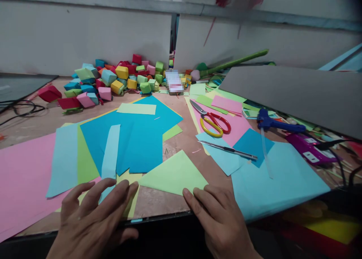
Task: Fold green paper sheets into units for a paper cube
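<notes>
Brown counter [157, 205], pale green triangle [175, 174] near the front edge! Pink paper [25, 180] spreads along that edge to the left, light-blue sheet [271, 183] to the right, and colourful paper boxes [108, 77] crowd the back edge!

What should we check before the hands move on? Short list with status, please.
1. Right hand at the pale green triangle: ok, fingertips at its lower right edge.
2. Left hand in firm contact with the triangle: cannot tell; a fingertip is at its left corner, pressure unclear.
3. Triangle clear of other sheets: not ok, it overlaps a corner of the blue sheet.
4. Scissors away from both hands: ok, lying farther back.
5. Slim metal tool off the triangle: ok, lying apart to its right.
6. Triangle's layers lined up: cannot tell.
</notes>
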`<act>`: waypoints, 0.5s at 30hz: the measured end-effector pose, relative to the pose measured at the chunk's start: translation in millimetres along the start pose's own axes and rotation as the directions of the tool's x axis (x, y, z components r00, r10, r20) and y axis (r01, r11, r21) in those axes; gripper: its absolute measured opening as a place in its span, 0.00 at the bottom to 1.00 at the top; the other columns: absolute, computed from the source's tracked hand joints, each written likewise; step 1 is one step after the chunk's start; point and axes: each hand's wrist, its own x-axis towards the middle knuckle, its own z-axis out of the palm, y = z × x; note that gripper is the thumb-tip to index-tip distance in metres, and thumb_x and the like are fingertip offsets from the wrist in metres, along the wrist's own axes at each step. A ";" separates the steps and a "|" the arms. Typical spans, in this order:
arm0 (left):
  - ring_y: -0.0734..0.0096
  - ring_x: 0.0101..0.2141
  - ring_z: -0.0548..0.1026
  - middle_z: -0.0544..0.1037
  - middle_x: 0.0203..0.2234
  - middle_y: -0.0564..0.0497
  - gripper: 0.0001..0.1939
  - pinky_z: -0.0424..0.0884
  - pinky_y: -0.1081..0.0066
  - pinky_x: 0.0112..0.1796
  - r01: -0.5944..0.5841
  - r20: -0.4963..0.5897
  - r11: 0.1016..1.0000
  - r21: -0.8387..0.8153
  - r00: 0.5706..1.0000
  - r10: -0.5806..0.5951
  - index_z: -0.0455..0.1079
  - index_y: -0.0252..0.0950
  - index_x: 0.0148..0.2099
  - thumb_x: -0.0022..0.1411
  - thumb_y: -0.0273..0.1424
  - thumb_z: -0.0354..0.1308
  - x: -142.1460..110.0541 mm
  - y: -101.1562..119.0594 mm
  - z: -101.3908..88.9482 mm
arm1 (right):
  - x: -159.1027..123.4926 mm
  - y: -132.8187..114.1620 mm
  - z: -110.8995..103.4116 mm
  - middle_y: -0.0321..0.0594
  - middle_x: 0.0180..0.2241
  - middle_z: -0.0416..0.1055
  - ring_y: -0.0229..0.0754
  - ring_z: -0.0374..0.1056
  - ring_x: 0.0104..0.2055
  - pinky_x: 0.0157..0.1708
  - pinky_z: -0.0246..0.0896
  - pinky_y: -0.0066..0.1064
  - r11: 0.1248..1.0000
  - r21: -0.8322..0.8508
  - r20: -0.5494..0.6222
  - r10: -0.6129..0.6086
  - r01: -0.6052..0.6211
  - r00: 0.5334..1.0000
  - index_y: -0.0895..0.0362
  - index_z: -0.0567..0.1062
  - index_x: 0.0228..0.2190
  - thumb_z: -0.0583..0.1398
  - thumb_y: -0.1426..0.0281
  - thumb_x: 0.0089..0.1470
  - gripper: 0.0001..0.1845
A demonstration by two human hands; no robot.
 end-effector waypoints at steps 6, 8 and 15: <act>0.40 0.49 0.69 0.78 0.49 0.40 0.36 0.57 0.47 0.48 0.010 0.040 0.999 0.051 0.999 -0.012 0.68 0.35 0.58 0.54 0.53 0.61 -5.2 -7.7 1.5 | -1.8 0.9 0.0 0.48 0.38 0.76 0.47 0.62 0.42 0.40 0.54 0.39 1.000 0.022 -0.031 0.012 -0.011 0.999 0.67 0.76 0.47 0.48 0.78 0.64 0.19; 0.39 0.49 0.70 0.78 0.48 0.40 0.35 0.58 0.47 0.47 0.038 0.044 0.997 0.069 0.998 -0.041 0.67 0.36 0.59 0.54 0.51 0.61 -6.9 -11.2 1.7 | -2.5 1.5 -0.1 0.48 0.38 0.76 0.47 0.62 0.42 0.40 0.54 0.39 0.999 0.032 -0.042 0.017 -0.016 0.999 0.67 0.77 0.47 0.49 0.79 0.64 0.19; 0.43 0.50 0.69 0.74 0.53 0.39 0.49 0.60 0.51 0.48 0.061 0.072 0.998 -0.022 0.996 -0.059 0.58 0.38 0.67 0.52 0.63 0.54 -1.1 -6.5 -5.0 | -3.5 3.5 0.6 0.47 0.37 0.76 0.46 0.62 0.41 0.41 0.54 0.39 0.998 0.057 -0.058 0.022 -0.018 0.998 0.67 0.77 0.47 0.49 0.79 0.63 0.19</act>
